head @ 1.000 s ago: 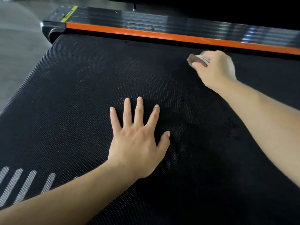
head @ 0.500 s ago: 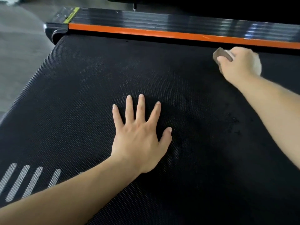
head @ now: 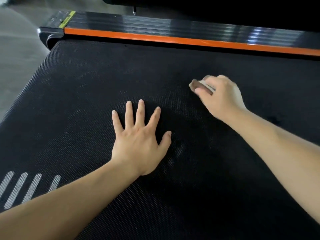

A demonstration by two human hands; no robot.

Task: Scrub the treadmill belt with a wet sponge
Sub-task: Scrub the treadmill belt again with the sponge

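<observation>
Sponge (head: 200, 86) blurred, mostly hidden under right hand (head: 220, 97), fingers clamped on it. Left hand (head: 138, 142) flat, fingers splayed on dimpled black belt (head: 86, 94).

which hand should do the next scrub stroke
Right. The right hand grips the sponge against the belt; the left hand lies flat, fingers spread, bracing.

We see the black textured treadmill belt (head: 86, 104) filling the view. Our left hand (head: 138, 144) lies flat on it, fingers spread, near and left of our right hand's (head: 220, 97) grip on the sponge (head: 199, 85). Beyond the grip runs an orange side rail (head: 155, 37); far left, white stripes (head: 26, 187).
</observation>
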